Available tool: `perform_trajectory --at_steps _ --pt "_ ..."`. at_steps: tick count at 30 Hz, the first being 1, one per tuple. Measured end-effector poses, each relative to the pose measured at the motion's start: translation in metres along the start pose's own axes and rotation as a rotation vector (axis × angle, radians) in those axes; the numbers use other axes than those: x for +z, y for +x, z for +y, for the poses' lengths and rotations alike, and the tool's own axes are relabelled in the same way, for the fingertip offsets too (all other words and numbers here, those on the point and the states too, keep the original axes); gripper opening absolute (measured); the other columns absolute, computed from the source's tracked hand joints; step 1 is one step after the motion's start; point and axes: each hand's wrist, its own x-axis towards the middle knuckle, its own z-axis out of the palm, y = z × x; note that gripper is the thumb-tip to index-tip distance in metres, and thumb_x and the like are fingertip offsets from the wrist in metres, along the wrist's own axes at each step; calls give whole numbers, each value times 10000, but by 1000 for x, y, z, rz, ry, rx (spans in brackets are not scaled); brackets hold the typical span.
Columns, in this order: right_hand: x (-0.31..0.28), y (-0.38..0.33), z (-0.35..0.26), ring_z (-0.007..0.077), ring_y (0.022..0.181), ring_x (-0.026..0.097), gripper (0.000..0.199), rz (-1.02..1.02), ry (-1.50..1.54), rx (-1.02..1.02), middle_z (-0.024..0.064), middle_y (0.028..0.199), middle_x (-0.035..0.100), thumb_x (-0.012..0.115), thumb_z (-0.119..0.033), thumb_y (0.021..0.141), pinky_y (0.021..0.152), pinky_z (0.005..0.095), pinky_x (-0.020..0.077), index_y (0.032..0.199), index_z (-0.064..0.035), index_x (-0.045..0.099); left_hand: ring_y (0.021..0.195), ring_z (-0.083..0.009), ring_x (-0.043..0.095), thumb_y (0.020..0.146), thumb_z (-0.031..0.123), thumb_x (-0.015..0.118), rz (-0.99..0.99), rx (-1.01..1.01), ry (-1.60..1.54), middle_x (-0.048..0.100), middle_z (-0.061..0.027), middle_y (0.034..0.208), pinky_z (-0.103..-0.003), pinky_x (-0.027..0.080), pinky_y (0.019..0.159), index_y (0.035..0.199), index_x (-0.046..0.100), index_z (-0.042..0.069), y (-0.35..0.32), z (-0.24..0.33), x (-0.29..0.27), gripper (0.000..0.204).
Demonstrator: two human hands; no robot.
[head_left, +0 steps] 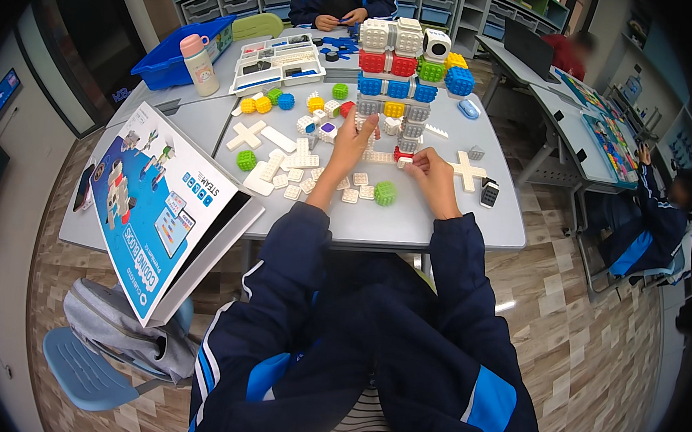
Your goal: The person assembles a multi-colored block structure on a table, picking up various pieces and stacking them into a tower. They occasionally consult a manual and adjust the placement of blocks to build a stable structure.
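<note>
A tall tower of toy building blocks (394,109) stands upright on the table in front of me, with grey, blue, red and white layers over two legs. My left hand (355,143) is closed round its left leg, steadying it from the near side. At the foot of the right leg sits a small red and white block (403,155). My right hand (435,178) pinches at this block with thumb and fingers, which partly hide it. A white and black block (436,44) tops the right side of the tower, over a green block (431,70).
Loose white tiles (351,195), a green block (384,192) and white cross pieces (468,171) lie around the tower. A large box (154,211) leans over the table's left edge. Behind are a parts tray (280,65), a pink-capped bottle (201,68) and a blue bin (164,57). Another person (341,3) sits opposite.
</note>
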Motion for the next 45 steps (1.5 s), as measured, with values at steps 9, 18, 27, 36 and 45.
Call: perform_trajectory --at_steps 9,18,27,36,45 --pt "5 3 5 215 908 669 465 23 5 -55 176 1094 657 750 -92 842 746 321 541 1239 24 537 751 -96 573 1004 534 519 -14 8 -41 618 -27 795 -254 451 708 1163 524 44 0 1 1 515" --pt "-4 20 18 253 822 667 368 -201 -45 -82 169 930 669 700 -148 890 733 354 518 1176 20 541 708 -76 549 972 560 564 3 21 -38 639 -23 781 -240 443 652 1237 501 13 2 -2 1 611" --pt "-13 29 17 183 679 586 301 -250 -49 -75 134 848 658 729 -172 867 645 329 478 1029 42 593 689 -80 541 975 555 557 17 39 -14 635 -26 755 -250 439 648 1226 506 23 1 1 2 591" --pt "-16 32 17 208 681 637 345 -257 -44 -130 143 804 674 746 -156 840 640 332 507 1083 55 622 711 -85 551 981 561 539 32 22 -4 626 -18 759 -253 441 667 1197 529 55 0 6 3 551" --pt "-13 41 35 172 704 654 346 -293 87 -66 136 805 688 751 -123 835 670 310 526 1078 89 625 720 -87 558 981 572 532 37 33 6 618 -16 769 -253 446 674 1172 532 61 -2 7 4 545"
